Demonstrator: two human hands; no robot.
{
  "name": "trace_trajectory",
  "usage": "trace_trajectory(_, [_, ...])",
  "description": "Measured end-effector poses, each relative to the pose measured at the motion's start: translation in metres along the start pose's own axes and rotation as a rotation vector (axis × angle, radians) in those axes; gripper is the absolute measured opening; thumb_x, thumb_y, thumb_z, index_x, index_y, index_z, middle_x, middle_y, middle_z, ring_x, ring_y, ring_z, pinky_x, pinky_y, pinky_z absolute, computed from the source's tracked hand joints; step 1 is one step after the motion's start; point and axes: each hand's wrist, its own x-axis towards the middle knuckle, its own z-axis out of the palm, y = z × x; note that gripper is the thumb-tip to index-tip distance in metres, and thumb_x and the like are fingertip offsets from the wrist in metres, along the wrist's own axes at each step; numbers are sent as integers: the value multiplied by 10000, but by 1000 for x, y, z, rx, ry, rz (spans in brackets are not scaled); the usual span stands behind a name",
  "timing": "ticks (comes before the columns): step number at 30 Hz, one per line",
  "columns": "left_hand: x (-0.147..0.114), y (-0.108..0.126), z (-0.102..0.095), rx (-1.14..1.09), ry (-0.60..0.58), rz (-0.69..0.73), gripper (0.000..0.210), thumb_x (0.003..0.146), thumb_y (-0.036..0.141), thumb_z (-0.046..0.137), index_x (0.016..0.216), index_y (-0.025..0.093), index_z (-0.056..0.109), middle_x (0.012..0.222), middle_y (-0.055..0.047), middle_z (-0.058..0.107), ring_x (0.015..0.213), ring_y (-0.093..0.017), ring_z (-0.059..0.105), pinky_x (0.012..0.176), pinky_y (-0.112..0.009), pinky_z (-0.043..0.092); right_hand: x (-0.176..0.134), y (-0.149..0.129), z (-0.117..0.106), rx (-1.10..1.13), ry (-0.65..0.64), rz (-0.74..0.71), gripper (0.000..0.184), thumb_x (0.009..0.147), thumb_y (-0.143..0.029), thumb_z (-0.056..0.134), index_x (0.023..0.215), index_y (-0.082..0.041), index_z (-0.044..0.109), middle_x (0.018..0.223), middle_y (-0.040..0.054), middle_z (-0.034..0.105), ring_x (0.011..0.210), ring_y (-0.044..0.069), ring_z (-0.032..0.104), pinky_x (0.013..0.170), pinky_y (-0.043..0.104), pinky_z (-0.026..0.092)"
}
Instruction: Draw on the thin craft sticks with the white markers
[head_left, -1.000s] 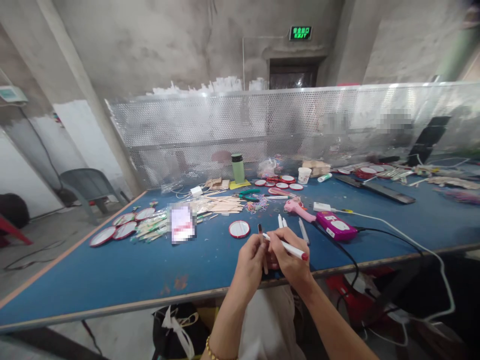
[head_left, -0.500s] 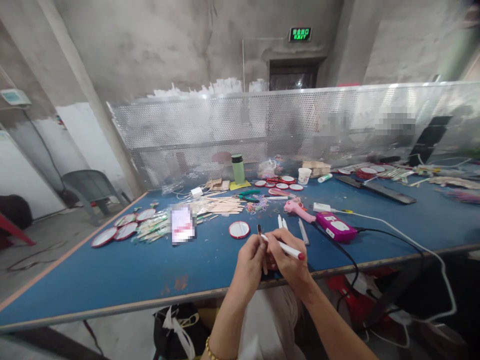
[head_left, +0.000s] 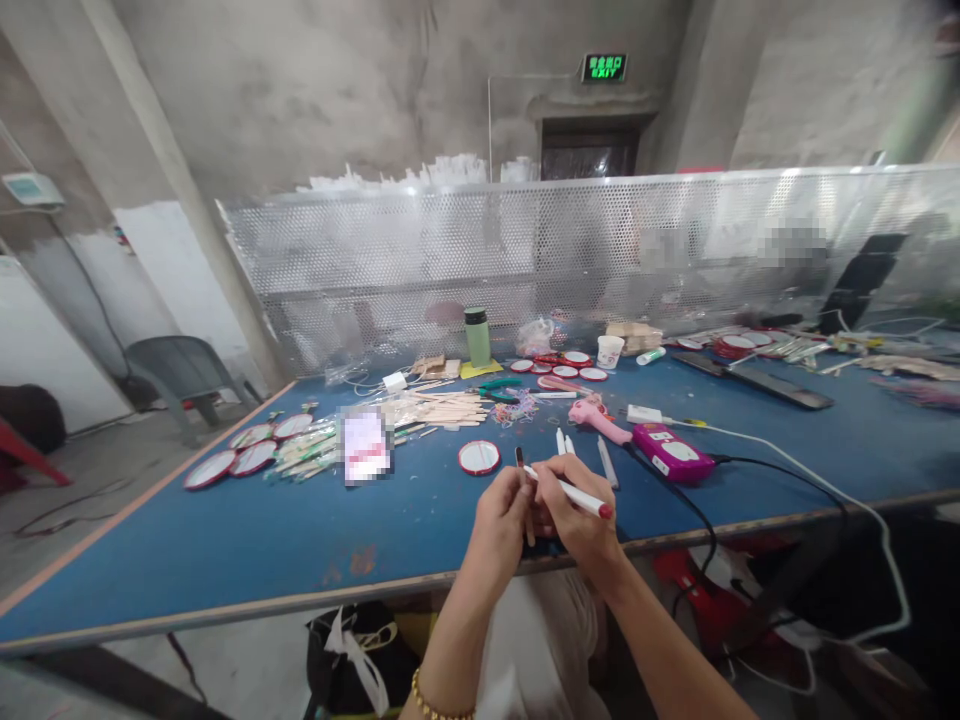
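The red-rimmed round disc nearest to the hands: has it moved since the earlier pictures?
No. The red-rimmed round disc shows no clear shift in any direction, judged against the perforated metal screen.

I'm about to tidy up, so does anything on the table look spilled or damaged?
Yes: a brown stain mars the blue table near its front edge, left of the left hand. Coloured loops lie loose in a heap beside the pliers, possibly spilled.
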Motion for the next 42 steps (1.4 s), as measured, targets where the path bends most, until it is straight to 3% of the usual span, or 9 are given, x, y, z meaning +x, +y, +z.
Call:
trace_trajectory(15, [-1,3,0,-29,-19,-43,444,706,581,669,697,189,463,554,60,477,451,-82,455,456,-215,435,0,0,0,0,18,22,225,889,-249,520,679,-204,587,548,-38,584,446,90,530,474,192,445])
trace_trajectory(23, [-1,3,-1,-28,-5,-23,424,716,548,677,686,181,466,552,70,452,452,-66,410,432,-188,389,0,2,0,1,-2,30,222,889,-251,521,684,-202,589,555,-38,585,456,89,529,472,187,439])
trace_trajectory(42, [-1,3,1,-40,-4,-25,428,709,554,671,675,188,452,533,75,453,425,-63,406,433,-201,425,1,-1,0,31,-1,33,225,882,-245,521,670,-203,580,552,-37,596,458,91,546,468,183,447])
